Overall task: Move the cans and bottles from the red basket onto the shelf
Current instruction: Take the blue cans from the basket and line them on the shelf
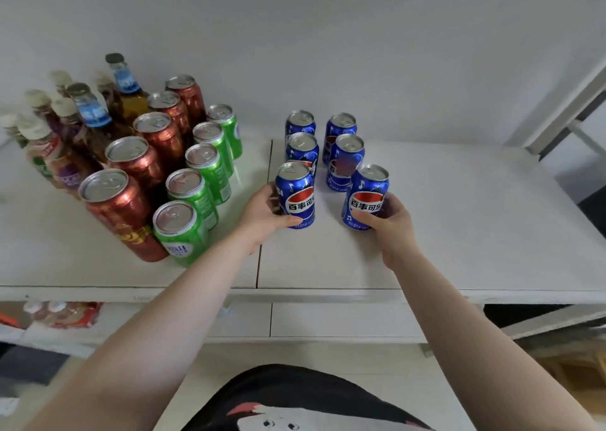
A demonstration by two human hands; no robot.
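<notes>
Two columns of blue Pepsi cans stand upright on the white shelf. My left hand grips the front can of the left column, which rests on the shelf. My right hand grips the front can of the right column, also standing on the shelf. Behind them stand several more blue cans. The red basket is not in view.
Left of the blue cans stand a row of green cans, a row of red-brown cans and several bottles at the far left. A lower shelf shows below, with packets at its left. A white wall backs the shelf.
</notes>
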